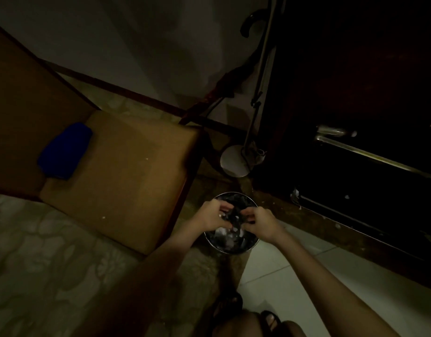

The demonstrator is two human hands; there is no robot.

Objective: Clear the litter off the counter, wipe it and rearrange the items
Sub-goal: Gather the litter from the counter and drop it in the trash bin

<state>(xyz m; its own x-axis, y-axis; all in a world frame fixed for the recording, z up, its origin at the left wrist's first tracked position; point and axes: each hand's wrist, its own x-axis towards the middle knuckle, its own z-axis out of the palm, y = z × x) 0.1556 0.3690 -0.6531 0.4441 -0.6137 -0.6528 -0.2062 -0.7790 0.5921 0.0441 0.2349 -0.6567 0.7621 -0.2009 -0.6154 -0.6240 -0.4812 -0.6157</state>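
Both hands, left (213,215) and right (259,221), grip one dark wad of litter (235,213) between curled fingers. The bin (230,246) sits directly beneath it.

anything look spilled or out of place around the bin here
A few pale scraps lie scattered on the dark ledge right of the round metal bin, outside it. A white speck sits on the brown counter. Both hands, left hand and right hand, hold a dark crumpled piece over the bin.
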